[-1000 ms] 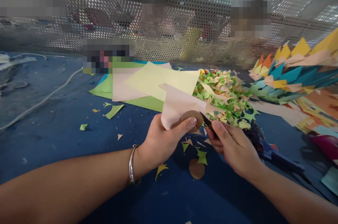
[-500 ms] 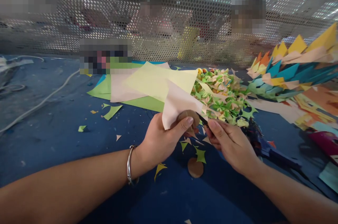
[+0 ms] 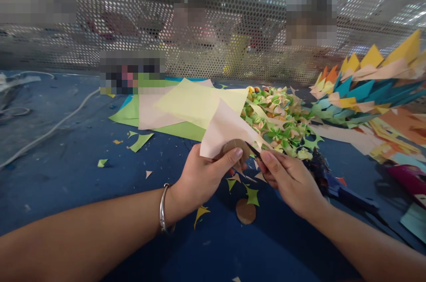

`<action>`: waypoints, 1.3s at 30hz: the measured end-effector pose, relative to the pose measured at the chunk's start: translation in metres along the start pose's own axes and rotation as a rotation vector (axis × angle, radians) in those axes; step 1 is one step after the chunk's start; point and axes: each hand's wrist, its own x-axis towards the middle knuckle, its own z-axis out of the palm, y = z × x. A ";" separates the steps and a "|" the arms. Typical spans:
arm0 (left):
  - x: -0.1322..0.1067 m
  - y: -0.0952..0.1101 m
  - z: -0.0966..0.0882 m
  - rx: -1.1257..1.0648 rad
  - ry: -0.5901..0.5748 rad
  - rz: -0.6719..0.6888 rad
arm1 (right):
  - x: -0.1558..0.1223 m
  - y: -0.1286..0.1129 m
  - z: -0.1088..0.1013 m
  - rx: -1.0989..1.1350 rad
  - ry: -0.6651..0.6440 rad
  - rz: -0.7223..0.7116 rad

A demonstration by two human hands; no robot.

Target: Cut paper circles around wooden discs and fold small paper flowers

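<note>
My left hand [image 3: 209, 169] pinches a sheet of pale pink paper [image 3: 224, 124] together with a round brown cardboard disc [image 3: 237, 145], the thumb pressed on the disc. A silver bangle [image 3: 163, 209] circles that wrist. My right hand [image 3: 282, 175] is closed on small dark scissors [image 3: 253, 151], whose blade lies against the paper beside the disc's edge; the handles are mostly hidden by the fingers. Below the hands, a second brown disc [image 3: 246, 211] lies on the blue surface [image 3: 149, 251] among green paper scraps [image 3: 252, 195].
Yellow sheets [image 3: 199, 100] and green sheets [image 3: 166, 129] lie ahead. Right of them is a heap of folded paper pieces [image 3: 279, 118]. A dark blue corded tool [image 3: 349, 197] and spiky paper work [image 3: 369, 82] stand right. A perforated metal screen [image 3: 213, 51] rises behind; people sit beyond it.
The pink paper has turned slightly to the left in my left hand. The scissors' blade has shifted a little along the disc's edge.
</note>
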 end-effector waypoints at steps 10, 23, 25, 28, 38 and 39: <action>0.000 0.001 -0.001 0.004 -0.017 -0.010 | -0.001 -0.002 0.001 0.015 0.014 0.006; 0.001 -0.001 0.000 -0.018 -0.014 0.011 | -0.002 -0.003 0.001 0.022 0.021 0.018; 0.002 -0.002 -0.001 -0.019 -0.014 0.001 | -0.002 -0.004 0.001 0.023 0.025 0.021; 0.003 -0.004 -0.001 -0.018 -0.019 -0.009 | -0.002 -0.003 0.000 0.035 0.023 0.033; 0.006 -0.006 -0.002 0.011 -0.048 -0.016 | 0.000 0.002 -0.002 0.055 0.006 0.026; 0.006 -0.007 -0.002 0.017 -0.049 -0.010 | 0.000 0.002 -0.003 0.043 0.007 0.025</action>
